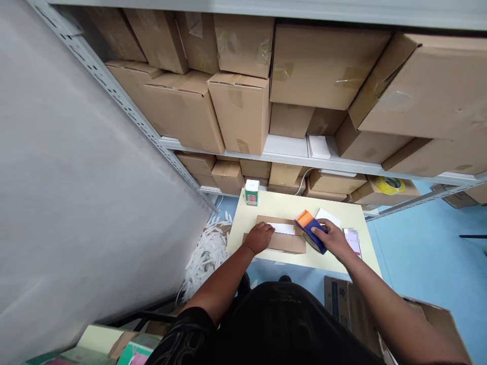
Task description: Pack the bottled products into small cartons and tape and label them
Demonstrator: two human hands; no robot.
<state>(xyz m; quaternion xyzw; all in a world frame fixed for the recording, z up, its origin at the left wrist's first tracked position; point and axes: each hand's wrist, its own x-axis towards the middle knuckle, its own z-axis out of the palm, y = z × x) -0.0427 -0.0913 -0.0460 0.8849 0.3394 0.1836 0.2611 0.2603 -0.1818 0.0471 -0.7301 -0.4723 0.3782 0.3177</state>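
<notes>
A small cardboard box (pixel 287 243) lies on the pale table with its flaps spread and a white item (pixel 282 228) inside. At its left end is my left hand (pixel 259 237), fingers bent together over the box and touching the edge of the white item. My right hand (pixel 330 236) grips a blue and orange tape dispenser (pixel 312 229), tilted over the right end of the box. Part of the tape roll shows under the dispenser. My left fingertips are partly hidden.
A green and white small box (pixel 251 192) stands at the table's (pixel 274 200) back left. White sheets (pixel 327 217) and a phone-like card (pixel 353 242) lie to the right. Shelves of cartons (pixel 239 111) rise behind, with yellow tape (pixel 390 185). Shredded paper (pixel 207 251) covers the floor at left.
</notes>
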